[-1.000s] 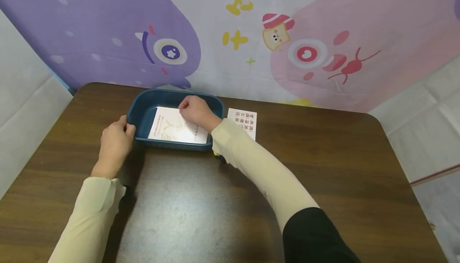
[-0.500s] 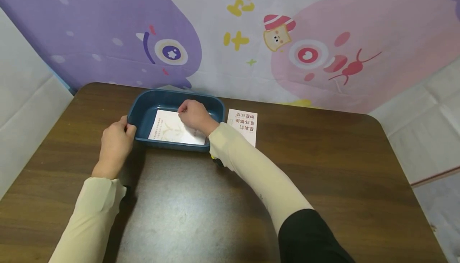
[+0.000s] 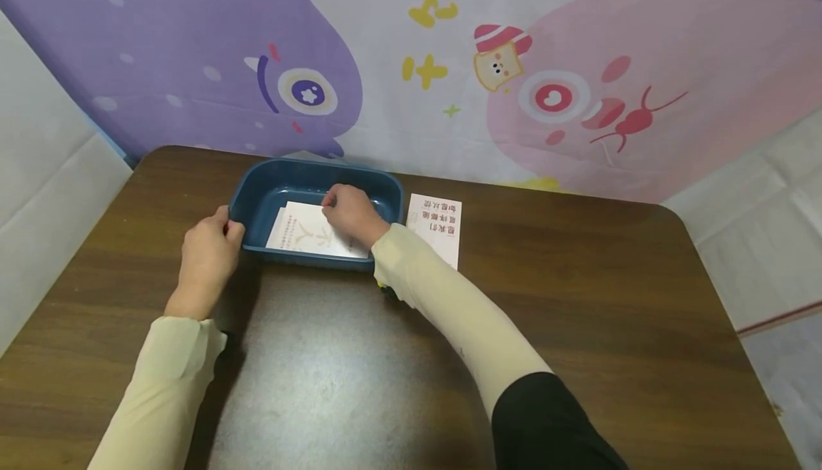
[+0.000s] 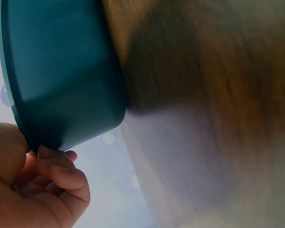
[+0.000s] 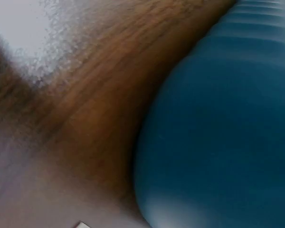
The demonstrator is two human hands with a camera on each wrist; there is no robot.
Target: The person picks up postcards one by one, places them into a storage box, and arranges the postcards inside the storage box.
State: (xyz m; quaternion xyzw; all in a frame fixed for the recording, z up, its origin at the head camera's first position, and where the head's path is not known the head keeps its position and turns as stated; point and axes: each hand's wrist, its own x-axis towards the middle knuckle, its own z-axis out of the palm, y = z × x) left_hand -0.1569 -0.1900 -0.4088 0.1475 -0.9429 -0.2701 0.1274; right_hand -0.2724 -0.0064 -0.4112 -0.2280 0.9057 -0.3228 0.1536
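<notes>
A dark blue plastic bin (image 3: 259,206) stands near the table's back edge. Its left rim is pinched between the thumb and fingers of my left hand (image 3: 208,259), and the left wrist view shows the curled fingers (image 4: 69,178) at that rim. Inside lies a white printed card (image 3: 308,231), with the edge of another card (image 3: 275,236) showing at its left. My right hand (image 3: 353,213) reaches over the bin's front right corner and pinches the upper card at its far edge; the hand covers the card's right part. The right wrist view holds only the bin's outside and the table.
Just right of the bin, another printed card (image 3: 437,220) lies on the brown wooden table (image 3: 578,299), partly behind the right sleeve. A cartoon-printed cloth (image 3: 398,128) hangs right behind the table. White sheeting (image 3: 58,149) hangs at the left side.
My right hand has drawn slightly toward me with the card, which now sits shifted so that a second card's left edge shows. The left hand keeps its place on the rim.
</notes>
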